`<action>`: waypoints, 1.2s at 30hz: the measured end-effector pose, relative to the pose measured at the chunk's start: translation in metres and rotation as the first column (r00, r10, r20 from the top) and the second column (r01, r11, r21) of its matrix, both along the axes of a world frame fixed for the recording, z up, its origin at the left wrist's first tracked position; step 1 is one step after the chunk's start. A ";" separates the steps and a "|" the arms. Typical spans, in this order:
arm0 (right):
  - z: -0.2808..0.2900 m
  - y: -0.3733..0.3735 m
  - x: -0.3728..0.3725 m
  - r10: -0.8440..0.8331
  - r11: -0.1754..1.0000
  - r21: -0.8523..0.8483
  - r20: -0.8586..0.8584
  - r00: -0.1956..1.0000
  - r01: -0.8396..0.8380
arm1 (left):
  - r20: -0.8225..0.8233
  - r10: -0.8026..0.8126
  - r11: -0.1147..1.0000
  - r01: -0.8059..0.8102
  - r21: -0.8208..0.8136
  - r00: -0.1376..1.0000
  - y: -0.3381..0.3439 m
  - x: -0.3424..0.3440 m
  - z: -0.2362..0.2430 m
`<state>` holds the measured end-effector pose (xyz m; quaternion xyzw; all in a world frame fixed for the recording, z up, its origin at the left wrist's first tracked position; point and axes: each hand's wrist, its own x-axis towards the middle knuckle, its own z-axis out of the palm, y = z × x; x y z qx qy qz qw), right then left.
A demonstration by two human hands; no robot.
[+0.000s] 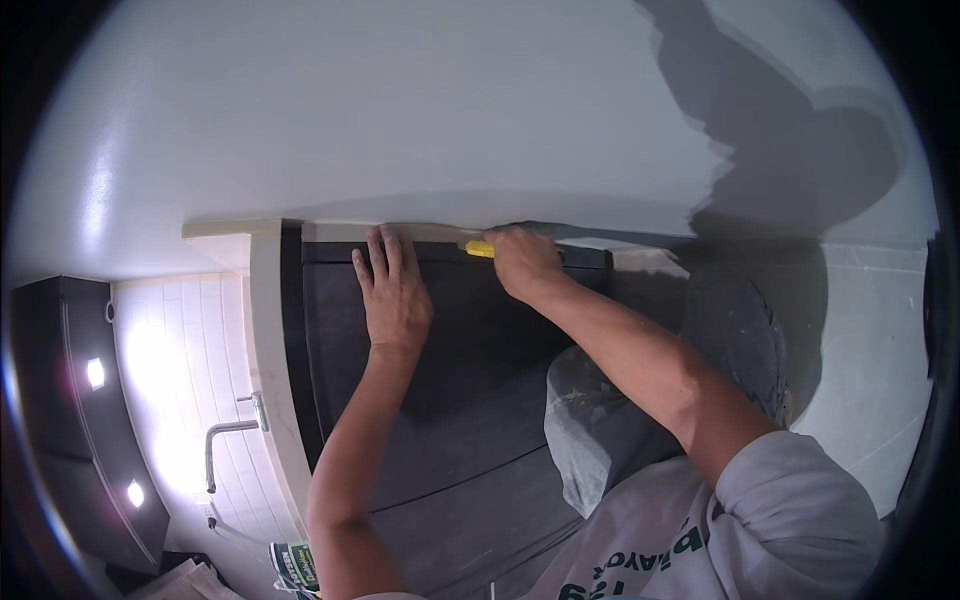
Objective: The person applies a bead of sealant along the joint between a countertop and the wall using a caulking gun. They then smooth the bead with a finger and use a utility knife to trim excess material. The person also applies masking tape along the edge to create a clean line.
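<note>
My right hand [525,262] is closed around a yellow utility knife [480,249], and only its front part shows past the fingers. The knife lies at the joint where a dark cabinet panel [460,330] meets the white wall [450,110]. A thin pale strip [335,232] runs along that joint. Left of the knife, my left hand [398,295] rests with fingers stretched out on the panel's edge, fingertips reaching the strip. The blade itself is too small to make out.
On the left stand a pale countertop edge [268,340], a metal faucet [232,427] and dark cabinets with lights [85,400]. A labelled tub [292,566] sits by my left forearm. My dusty grey trouser knee [580,430] presses near the panel. Light floor tiles [870,350] lie at right.
</note>
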<state>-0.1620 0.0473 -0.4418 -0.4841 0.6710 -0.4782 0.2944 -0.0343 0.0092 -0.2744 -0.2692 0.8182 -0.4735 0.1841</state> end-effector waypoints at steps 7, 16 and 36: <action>-0.003 -0.001 0.001 -0.009 1.000 -0.019 0.052 0.999 0.010 | 0.058 0.051 0.997 -0.054 0.062 0.997 0.008 0.002 -0.018; 0.001 0.010 -0.015 0.062 0.997 0.039 0.075 0.995 -0.065 | 0.056 0.075 0.993 -0.080 0.089 0.996 0.008 -0.002 -0.020; -0.047 0.036 -0.023 -0.005 0.969 -0.245 0.110 0.994 0.032 | 0.060 0.019 0.991 -0.026 0.134 0.998 0.004 -0.003 -0.044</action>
